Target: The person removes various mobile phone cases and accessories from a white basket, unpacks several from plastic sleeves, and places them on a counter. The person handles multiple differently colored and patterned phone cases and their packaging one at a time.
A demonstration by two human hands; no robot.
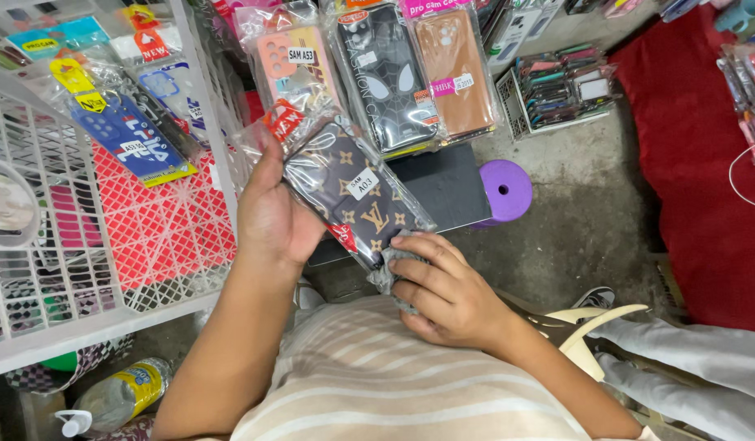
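Hands busy: your left hand (271, 216) grips a bagged brown phone case (353, 192) (plastic still on), your right hand (443, 290) clutches a grey cloth (387, 276) against it.

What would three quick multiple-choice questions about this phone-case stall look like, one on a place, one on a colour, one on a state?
1. Where is the purple stool?
A. on the concrete floor beyond the hands
B. inside the white basket
C. on the red cloth

2. What colour is the packaged phone case in the left hand?
A. bright green
B. dark brown with a tan pattern
C. plain white

3. What is the right hand doing?
A. hanging open in the air
B. gripping the spray bottle
C. pressing a grey cloth to the case's wrapper

Answers:
1 A, the purple stool stands on bare floor.
2 B, the left hand holds the phone case, dark brown.
3 C, the right hand has the grey cloth under its fingers.
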